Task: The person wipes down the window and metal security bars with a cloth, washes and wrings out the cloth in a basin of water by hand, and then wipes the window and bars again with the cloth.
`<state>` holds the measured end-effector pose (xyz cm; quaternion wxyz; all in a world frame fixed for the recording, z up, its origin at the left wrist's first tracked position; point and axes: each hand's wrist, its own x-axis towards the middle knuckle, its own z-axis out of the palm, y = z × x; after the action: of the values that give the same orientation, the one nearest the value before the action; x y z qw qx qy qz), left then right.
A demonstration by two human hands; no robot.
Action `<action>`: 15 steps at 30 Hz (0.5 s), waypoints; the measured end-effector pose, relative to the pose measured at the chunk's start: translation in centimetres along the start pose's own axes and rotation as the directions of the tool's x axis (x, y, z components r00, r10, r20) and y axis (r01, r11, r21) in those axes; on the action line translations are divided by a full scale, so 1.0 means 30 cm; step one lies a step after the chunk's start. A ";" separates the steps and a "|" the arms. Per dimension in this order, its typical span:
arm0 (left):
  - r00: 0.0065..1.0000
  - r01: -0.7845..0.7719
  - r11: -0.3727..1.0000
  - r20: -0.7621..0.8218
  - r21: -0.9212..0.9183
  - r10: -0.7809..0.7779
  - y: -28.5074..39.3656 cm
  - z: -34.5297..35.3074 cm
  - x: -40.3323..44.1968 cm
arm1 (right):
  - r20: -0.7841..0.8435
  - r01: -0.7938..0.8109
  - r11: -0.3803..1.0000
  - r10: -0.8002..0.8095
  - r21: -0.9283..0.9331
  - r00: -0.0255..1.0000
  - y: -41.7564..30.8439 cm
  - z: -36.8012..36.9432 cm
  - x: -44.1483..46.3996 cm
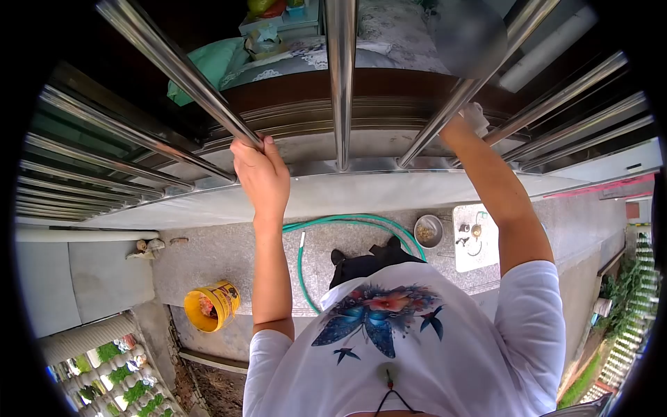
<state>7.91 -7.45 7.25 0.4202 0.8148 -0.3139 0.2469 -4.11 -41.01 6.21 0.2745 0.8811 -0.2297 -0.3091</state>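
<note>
My left hand (262, 174) is wrapped round the lower end of a shiny metal bar (187, 76) of the window grille. On the right, my right hand (455, 127) reaches between two bars, partly hidden behind a bar (479, 76). A crumpled whitish cloth (475, 118) shows at that hand, by the window track; the fingers on it are mostly hidden. Between my hands stands an upright middle bar (342, 83). Below the bars runs the metal bottom rail (313, 167) above a pale sill (361, 191).
Beyond the bars lies patterned bedding (399, 35) with a green cloth (208, 64). On the ground below are a yellow bucket (212, 306), a green hose (300, 267), a metal bowl (429, 231) and a white board (474, 256) with small items.
</note>
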 end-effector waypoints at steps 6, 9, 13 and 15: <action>0.980 -0.057 0.994 -0.183 0.098 0.075 0.108 -0.065 -0.085 | -0.414 0.304 0.797 -0.075 0.523 0.907 0.149 -0.147 -0.261; 0.958 0.132 0.938 0.284 -0.320 -0.038 0.088 -0.083 -0.266 | -0.431 0.296 0.711 0.010 0.638 0.903 0.119 -0.153 -0.482; 0.771 0.535 0.543 0.637 -0.646 -0.002 0.210 -0.054 -0.362 | -0.572 0.547 0.192 0.106 0.815 0.814 -0.142 -0.164 -0.667; 0.778 0.578 0.390 0.628 -0.716 0.000 0.241 -0.024 -0.424 | -0.555 0.555 -0.184 0.058 0.811 0.830 -0.337 -0.136 -0.677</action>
<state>-6.07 -6.23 2.97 0.7127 0.5482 -0.3422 -0.2730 -13.29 -20.42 11.07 -0.5036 0.8471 -0.1301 0.1093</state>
